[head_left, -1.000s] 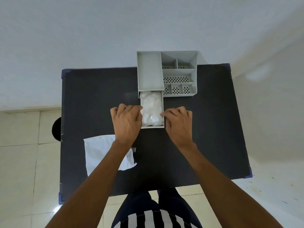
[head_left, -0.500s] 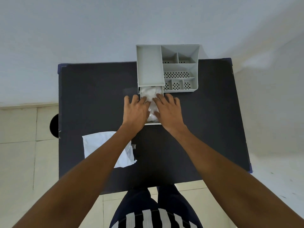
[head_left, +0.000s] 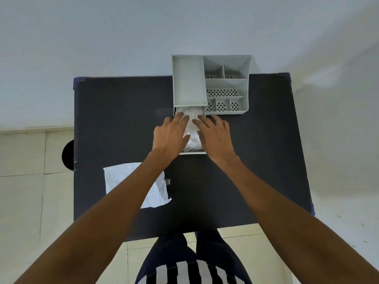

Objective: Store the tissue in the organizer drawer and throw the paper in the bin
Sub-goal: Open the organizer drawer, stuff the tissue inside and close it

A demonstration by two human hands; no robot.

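Observation:
A grey organizer (head_left: 189,83) stands at the far edge of the black table (head_left: 123,111). Its drawer (head_left: 193,153) is pulled out toward me and holds white crumpled tissue (head_left: 191,131). My left hand (head_left: 170,136) and my right hand (head_left: 215,136) lie flat on the tissue, fingers spread, pressing down side by side. The hands hide most of the tissue. A white sheet of paper (head_left: 121,177) lies on the table at the near left, partly under my left forearm.
A dark round bin opening (head_left: 68,154) shows on the floor just past the table's left edge. The organizer's right half has several small perforated compartments (head_left: 222,92). A white wall rises behind the table. My legs are at the near edge.
Both hands moved from the drawer's sides onto the tissue and now press flat on it. The view shifted slightly.

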